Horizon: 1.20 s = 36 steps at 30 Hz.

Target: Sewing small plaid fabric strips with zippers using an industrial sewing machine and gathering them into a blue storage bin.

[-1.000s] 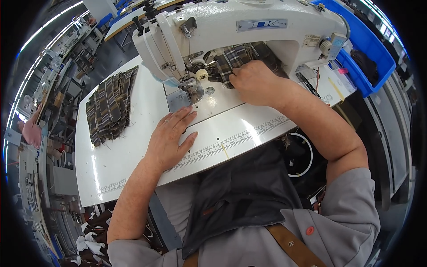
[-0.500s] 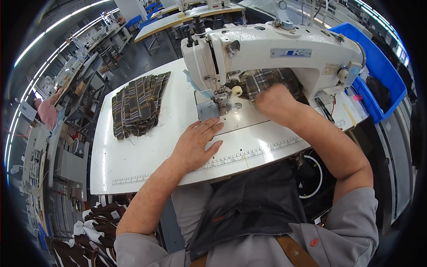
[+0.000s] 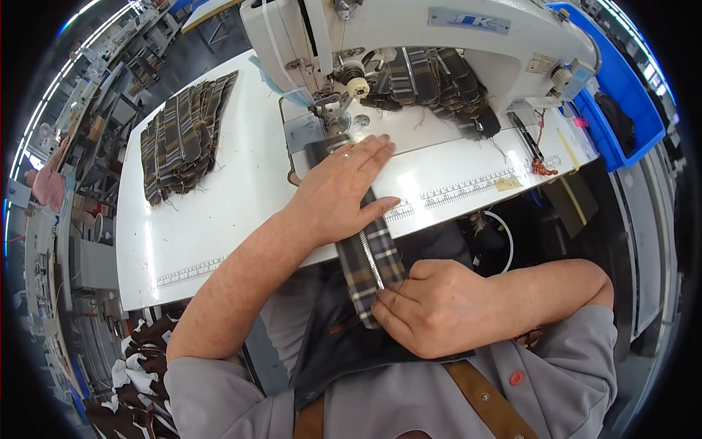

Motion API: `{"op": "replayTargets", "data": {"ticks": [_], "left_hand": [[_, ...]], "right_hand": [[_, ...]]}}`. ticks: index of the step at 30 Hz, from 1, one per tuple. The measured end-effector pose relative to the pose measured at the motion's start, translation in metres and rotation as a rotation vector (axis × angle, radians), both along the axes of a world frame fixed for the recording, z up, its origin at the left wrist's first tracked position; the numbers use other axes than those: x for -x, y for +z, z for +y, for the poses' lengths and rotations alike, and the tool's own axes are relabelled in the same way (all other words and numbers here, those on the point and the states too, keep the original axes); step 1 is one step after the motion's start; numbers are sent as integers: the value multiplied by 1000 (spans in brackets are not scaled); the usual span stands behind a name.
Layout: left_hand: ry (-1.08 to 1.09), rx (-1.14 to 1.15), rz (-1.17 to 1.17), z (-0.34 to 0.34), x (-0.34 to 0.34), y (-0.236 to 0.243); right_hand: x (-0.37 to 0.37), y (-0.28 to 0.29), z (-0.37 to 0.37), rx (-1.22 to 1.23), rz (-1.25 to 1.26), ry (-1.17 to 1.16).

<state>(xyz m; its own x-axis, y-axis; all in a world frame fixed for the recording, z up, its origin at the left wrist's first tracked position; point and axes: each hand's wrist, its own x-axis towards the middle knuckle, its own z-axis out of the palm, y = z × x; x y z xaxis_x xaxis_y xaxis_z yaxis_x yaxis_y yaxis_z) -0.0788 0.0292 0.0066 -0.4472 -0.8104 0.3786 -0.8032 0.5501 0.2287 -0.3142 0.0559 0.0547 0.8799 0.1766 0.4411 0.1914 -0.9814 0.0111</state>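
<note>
A plaid fabric strip with a metal zipper down its middle (image 3: 358, 269) runs from beside the presser foot (image 3: 329, 111) over the table's front edge toward my lap. Across its upper part lies my left hand (image 3: 338, 192), palm down with fingers stretched out, hiding some of the cloth. My right hand (image 3: 433, 307) is closed on the strip's lower end, beyond the table edge. The white sewing machine (image 3: 402, 22) stands over the far side of the strip. Under its arm lie several plaid pieces (image 3: 428, 80), one showing a zipper.
A stack of plaid pieces (image 3: 186, 135) rests on the white table (image 3: 219, 230) at the left. Tweezers or snips (image 3: 525, 135) lie by the machine's base. A blue bin (image 3: 629, 150) holding dark cloth stands at the right. Brown and white cloth (image 3: 139, 373) lies below left.
My right hand has come from the pile under the machine arm down to the table's front edge, now with a zippered strip. The left hand now lies on that strip. The view has shifted.
</note>
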Motion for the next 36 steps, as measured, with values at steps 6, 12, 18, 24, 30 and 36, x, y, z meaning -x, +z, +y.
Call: {"op": "replayTargets", "data": {"ticks": [6, 12, 18, 24, 30, 36], "left_hand": [[234, 39, -15, 26, -26, -1], [398, -89, 189, 28, -44, 1], [387, -120, 206, 7, -48, 0], [318, -70, 178, -3, -48, -1], [298, -39, 220, -10, -50, -6], [318, -47, 258, -11, -49, -5]], "right_hand": [[-14, 10, -50, -409, 16, 4], [-67, -30, -125, -278, -53, -165], [-94, -39, -155, -31, -77, -163], [-86, -43, -164, -100, -151, -183], [-86, -43, -166, -83, -126, -226], [-86, -41, -167, -105, -119, -260]]}}
